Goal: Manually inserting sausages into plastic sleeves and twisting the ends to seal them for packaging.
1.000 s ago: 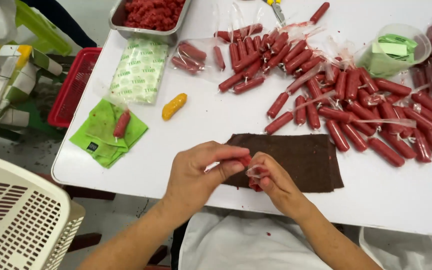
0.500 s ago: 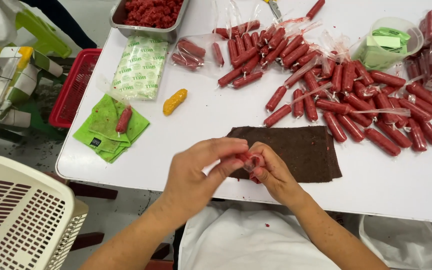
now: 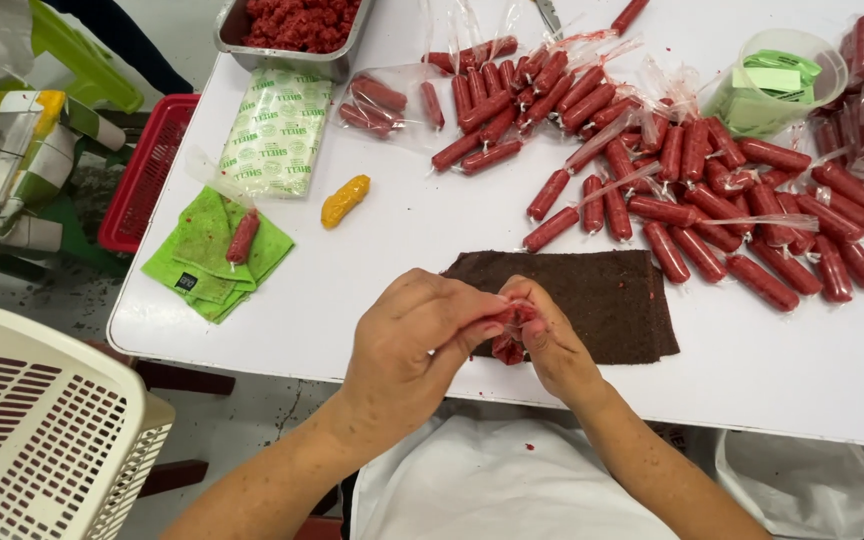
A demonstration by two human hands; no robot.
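1. Counter [image 3: 432, 240]: white, carries everything; a dark brown mat [image 3: 602, 300] lies at the near edge.
2. Tray [image 3: 242, 35] at the far left corner, filled with red minced meat. A pile of finished red sausages [image 3: 712, 190] in clear wrap spreads across the right half.
3. Left hand [image 3: 407, 345]: fingers pinched onto the sausage [image 3: 508, 335] from the left.
4. Right hand [image 3: 552, 345]: fingers clenched round the same sausage from the right. Both hands hold it just over the near edge of the mat.
5. Sausage: small, red, in thin clear film. Judged light, soft and easily squashed, with slippery film. Best gripped gently at the ends, where the wrap gathers, not squeezed mid-body.
6. Loose yellow piece [image 3: 345, 200] lies well apart, left of the pile.
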